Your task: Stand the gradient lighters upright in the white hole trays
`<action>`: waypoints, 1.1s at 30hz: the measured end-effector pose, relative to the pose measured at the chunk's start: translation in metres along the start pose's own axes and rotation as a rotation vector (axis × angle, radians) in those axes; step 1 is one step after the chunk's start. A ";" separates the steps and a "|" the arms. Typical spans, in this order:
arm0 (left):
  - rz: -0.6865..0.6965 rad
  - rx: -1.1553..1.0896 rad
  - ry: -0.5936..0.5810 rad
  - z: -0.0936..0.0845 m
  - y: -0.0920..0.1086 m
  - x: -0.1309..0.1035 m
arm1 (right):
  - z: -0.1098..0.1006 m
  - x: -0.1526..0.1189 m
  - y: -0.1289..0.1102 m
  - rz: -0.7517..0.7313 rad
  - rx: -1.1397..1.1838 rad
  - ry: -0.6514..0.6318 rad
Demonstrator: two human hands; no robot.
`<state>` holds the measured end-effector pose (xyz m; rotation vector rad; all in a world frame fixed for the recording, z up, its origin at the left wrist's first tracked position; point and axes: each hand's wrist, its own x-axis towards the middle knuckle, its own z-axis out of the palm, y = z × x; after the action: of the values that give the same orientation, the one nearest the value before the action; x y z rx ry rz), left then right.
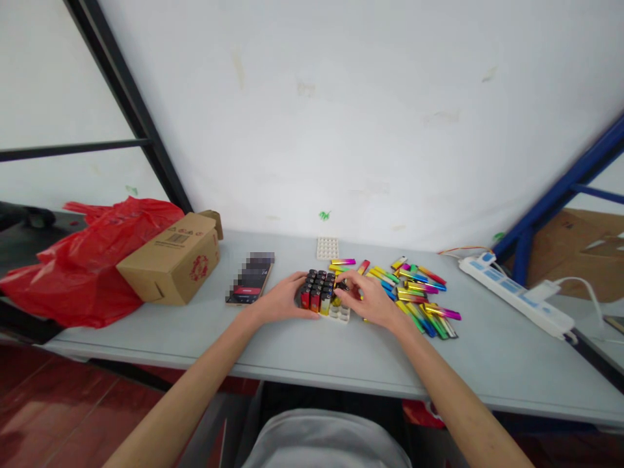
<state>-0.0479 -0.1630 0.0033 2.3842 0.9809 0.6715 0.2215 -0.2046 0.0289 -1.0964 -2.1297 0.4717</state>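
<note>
The half-open left hand (283, 299) is cupping upright lighters (316, 291) in a white tray (340, 313), while the right hand (373, 299) is pinching a black-topped lighter (343, 285) beside them. Loose lighters (413, 298) are lying rightward on the tabletop (302, 351); an empty-looking tray (327, 248) is resting beyond.

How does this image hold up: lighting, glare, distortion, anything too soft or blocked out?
Head view: bright, even light with faint shadows; head view: glints on the shiny coloured pieces; head view: the black post and blue post splay outward, probably wide-lens distortion; head view: blocky pixelation covers part of the phone; head view: small print on the carton is unreadable.
</note>
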 end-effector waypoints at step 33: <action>-0.034 0.024 -0.012 -0.001 0.000 -0.001 | -0.010 0.005 0.003 -0.076 0.029 -0.016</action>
<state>-0.0495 -0.1630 0.0040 2.3842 1.0278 0.6351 0.2284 -0.1993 0.0365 -0.9952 -2.1636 0.4761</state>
